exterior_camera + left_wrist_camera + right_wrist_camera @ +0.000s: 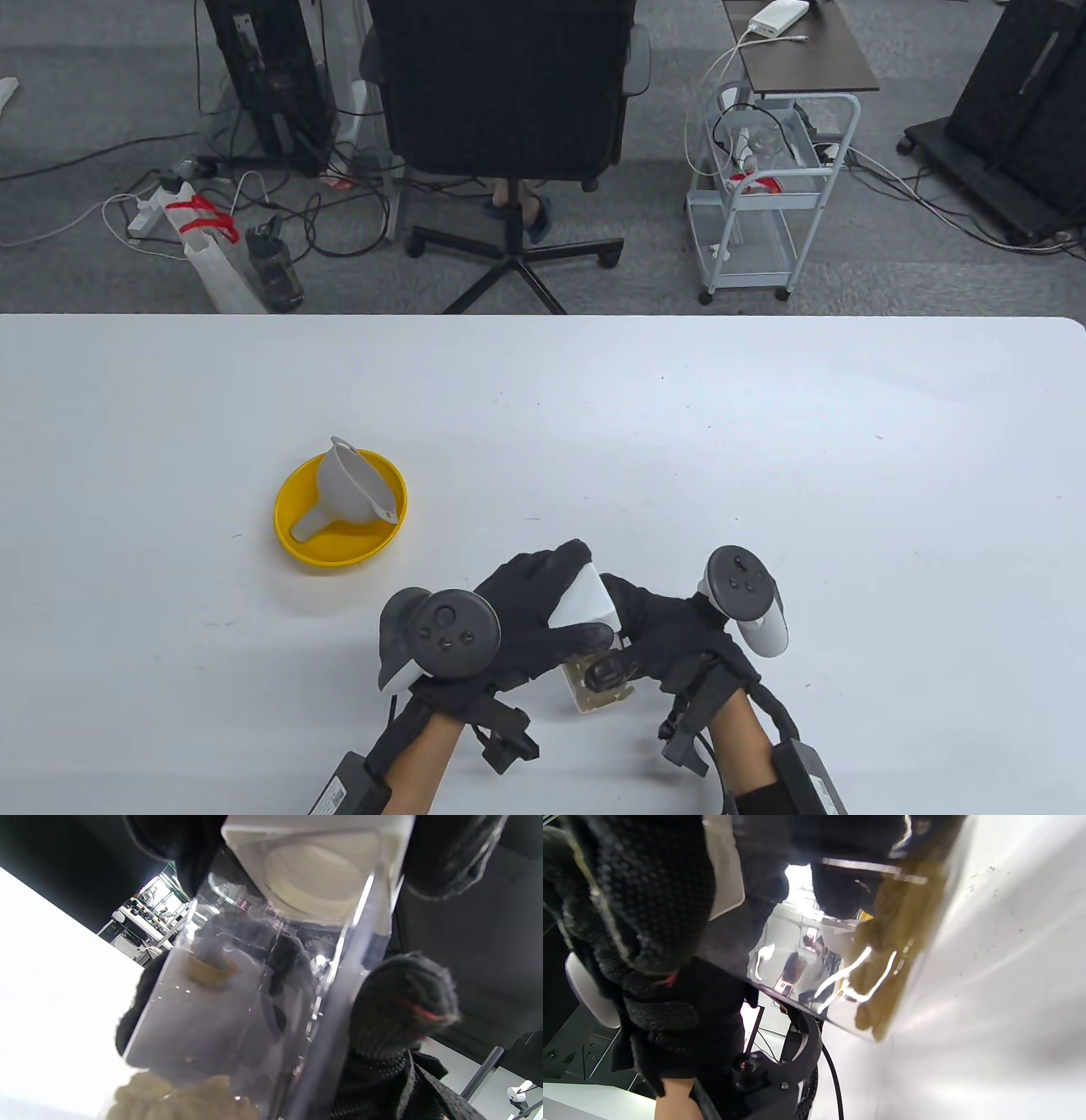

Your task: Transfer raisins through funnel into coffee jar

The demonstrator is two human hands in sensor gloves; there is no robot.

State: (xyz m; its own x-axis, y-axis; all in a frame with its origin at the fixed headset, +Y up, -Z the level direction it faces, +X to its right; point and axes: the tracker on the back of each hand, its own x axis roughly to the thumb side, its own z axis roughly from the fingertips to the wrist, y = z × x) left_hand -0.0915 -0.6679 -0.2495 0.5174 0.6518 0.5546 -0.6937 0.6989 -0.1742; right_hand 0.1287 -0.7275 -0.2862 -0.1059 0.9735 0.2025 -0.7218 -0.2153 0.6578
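A clear square coffee jar (599,686) with a white lid (584,604) stands on the white table (764,458) near its front edge. Golden raisins (604,698) lie at the bottom of it. My left hand (570,598) grips the lid from the left. My right hand (618,635) holds the jar's body from the right, thumb on its front. The left wrist view shows the lid (314,861), the jar wall (220,1014) and raisins (186,1099). The right wrist view shows the jar (814,955) and raisins (895,938). A grey funnel (352,492) lies on its side in a yellow bowl (287,528).
The bowl stands to the left of the jar and farther back. Beyond the table's far edge are an office chair (509,93), a wire cart (764,195) and floor cables.
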